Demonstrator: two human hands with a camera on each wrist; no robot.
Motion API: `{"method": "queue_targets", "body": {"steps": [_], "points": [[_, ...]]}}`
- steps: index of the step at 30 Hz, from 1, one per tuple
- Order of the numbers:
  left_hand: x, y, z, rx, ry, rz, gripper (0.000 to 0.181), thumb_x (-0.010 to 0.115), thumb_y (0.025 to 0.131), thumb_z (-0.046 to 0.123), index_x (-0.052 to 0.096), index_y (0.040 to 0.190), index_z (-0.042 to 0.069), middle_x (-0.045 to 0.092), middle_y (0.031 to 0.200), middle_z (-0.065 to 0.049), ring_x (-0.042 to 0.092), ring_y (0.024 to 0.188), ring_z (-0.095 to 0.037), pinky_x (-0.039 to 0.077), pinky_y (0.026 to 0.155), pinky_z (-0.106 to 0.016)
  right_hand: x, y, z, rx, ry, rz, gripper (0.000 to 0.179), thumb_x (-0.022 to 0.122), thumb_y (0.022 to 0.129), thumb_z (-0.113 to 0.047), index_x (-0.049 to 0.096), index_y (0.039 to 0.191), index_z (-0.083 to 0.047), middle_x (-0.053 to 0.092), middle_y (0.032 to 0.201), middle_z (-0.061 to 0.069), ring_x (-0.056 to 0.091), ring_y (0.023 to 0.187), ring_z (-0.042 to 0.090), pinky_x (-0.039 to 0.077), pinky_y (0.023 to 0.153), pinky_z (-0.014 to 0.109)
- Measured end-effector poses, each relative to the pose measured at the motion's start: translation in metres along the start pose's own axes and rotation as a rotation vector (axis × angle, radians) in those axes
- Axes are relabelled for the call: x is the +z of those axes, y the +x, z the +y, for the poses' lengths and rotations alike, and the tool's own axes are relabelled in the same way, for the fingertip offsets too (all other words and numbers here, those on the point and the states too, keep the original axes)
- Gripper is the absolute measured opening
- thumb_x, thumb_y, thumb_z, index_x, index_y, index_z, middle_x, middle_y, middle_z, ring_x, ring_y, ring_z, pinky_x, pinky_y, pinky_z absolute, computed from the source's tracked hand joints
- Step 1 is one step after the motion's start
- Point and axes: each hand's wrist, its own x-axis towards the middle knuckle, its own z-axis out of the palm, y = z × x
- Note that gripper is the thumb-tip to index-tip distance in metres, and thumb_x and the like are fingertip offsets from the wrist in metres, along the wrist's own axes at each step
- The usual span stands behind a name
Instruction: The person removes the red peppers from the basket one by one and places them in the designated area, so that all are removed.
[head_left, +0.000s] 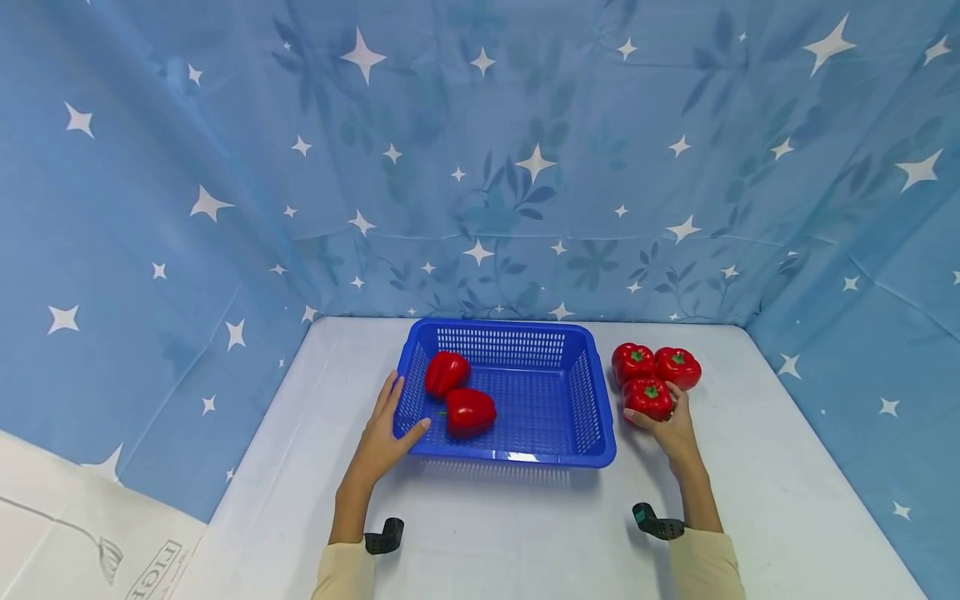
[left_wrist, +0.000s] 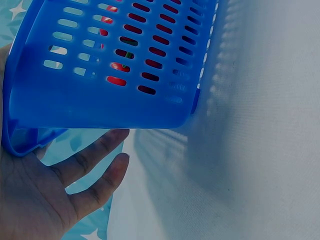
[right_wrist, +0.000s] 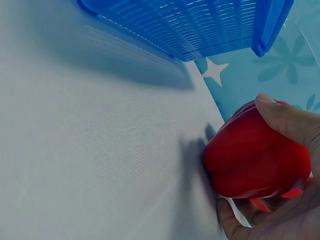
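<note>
My right hand [head_left: 671, 427] grips a red bell pepper [head_left: 647, 398], thumb on its near left side and fingers round the right. In the right wrist view the same bell pepper [right_wrist: 257, 155] sits between the thumb and the curled fingers, low at the white surface. Two more red bell peppers [head_left: 632, 363] [head_left: 678, 367] stand just behind it, green stems up. At the left front corner of a blue plastic basket [head_left: 517, 457], my left hand [head_left: 381, 442] rests with fingers straight and thumb over the rim. Inside the basket lie two red bell peppers [head_left: 447, 373] [head_left: 471, 412] on their sides.
The basket stands on a white table [head_left: 517, 533], left of the loose peppers. A blue star-patterned curtain [head_left: 480, 167] hangs behind and along both sides. Each wrist wears a small black camera [head_left: 385, 536] [head_left: 658, 522].
</note>
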Motion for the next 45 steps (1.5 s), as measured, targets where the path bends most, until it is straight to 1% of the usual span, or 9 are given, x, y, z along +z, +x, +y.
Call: {"method": "queue_targets", "body": {"steps": [6, 11, 16, 25, 32, 39, 45], "points": [[0.0008, -0.0002, -0.0008, 0.0, 0.002, 0.0, 0.094, 0.063, 0.086, 0.053, 0.014, 0.158, 0.018, 0.005, 0.167, 0.0, 0.018, 0.15, -0.038, 0.029, 0.109, -0.064, 0.0001, -0.0017, 0.0005, -0.006, -0.016, -0.006, 0.109, 0.079, 0.082, -0.025, 0.001, 0.158, -0.015, 0.007, 0.164, 0.019, 0.01, 0.15, 0.043, 0.024, 0.115, 0.064], [0.0011, 0.0003, -0.0011, 0.002, 0.005, 0.007, 0.094, 0.064, 0.086, 0.052, 0.014, 0.158, 0.017, 0.006, 0.167, -0.001, 0.02, 0.15, -0.039, 0.031, 0.108, -0.064, -0.0008, -0.0008, -0.0009, -0.008, -0.039, -0.025, 0.106, 0.077, 0.084, -0.021, 0.001, 0.158, -0.015, 0.009, 0.163, 0.021, 0.011, 0.149, 0.045, 0.024, 0.114, 0.065], [0.0008, 0.0004, -0.0012, 0.005, 0.0, 0.01, 0.093, 0.064, 0.086, 0.052, 0.015, 0.158, 0.017, 0.006, 0.167, -0.001, 0.019, 0.15, -0.039, 0.03, 0.109, -0.065, -0.0017, 0.0005, -0.0021, -0.008, -0.069, -0.048, 0.106, 0.075, 0.085, -0.019, -0.002, 0.158, -0.015, 0.008, 0.163, 0.023, 0.01, 0.149, 0.046, 0.025, 0.113, 0.066], [0.0009, 0.0005, -0.0019, 0.011, -0.01, 0.012, 0.093, 0.065, 0.086, 0.051, 0.016, 0.158, 0.018, 0.006, 0.167, 0.0, 0.019, 0.15, -0.039, 0.029, 0.109, -0.065, -0.0027, 0.0008, -0.0033, 0.008, -0.05, -0.046, 0.107, 0.075, 0.085, -0.017, -0.003, 0.158, -0.015, 0.005, 0.163, 0.023, 0.006, 0.15, 0.046, 0.022, 0.114, 0.067], [0.0007, 0.0007, -0.0029, 0.022, -0.014, 0.009, 0.093, 0.064, 0.087, 0.051, 0.016, 0.158, 0.016, 0.007, 0.167, -0.002, 0.019, 0.15, -0.039, 0.029, 0.109, -0.065, -0.0023, 0.0008, -0.0013, -0.012, -0.047, -0.044, 0.108, 0.076, 0.084, -0.016, -0.002, 0.158, -0.014, 0.004, 0.164, 0.022, 0.007, 0.15, 0.045, 0.022, 0.114, 0.066], [0.0001, -0.0004, -0.0027, 0.01, -0.018, -0.002, 0.094, 0.064, 0.086, 0.051, 0.015, 0.158, 0.017, 0.005, 0.167, 0.0, 0.018, 0.15, -0.039, 0.029, 0.11, -0.065, -0.0023, 0.0019, 0.0001, -0.018, -0.041, -0.044, 0.107, 0.076, 0.084, -0.016, -0.001, 0.158, -0.015, 0.004, 0.164, 0.021, 0.006, 0.15, 0.044, 0.021, 0.115, 0.066], [0.0006, 0.0002, -0.002, 0.01, -0.011, 0.003, 0.094, 0.064, 0.086, 0.05, 0.015, 0.158, 0.016, 0.005, 0.167, -0.002, 0.018, 0.15, -0.039, 0.029, 0.109, -0.064, -0.0023, 0.0003, 0.0006, -0.024, -0.058, -0.043, 0.109, 0.076, 0.084, -0.018, -0.004, 0.158, -0.016, 0.004, 0.164, 0.022, 0.007, 0.15, 0.045, 0.022, 0.114, 0.067]]}}
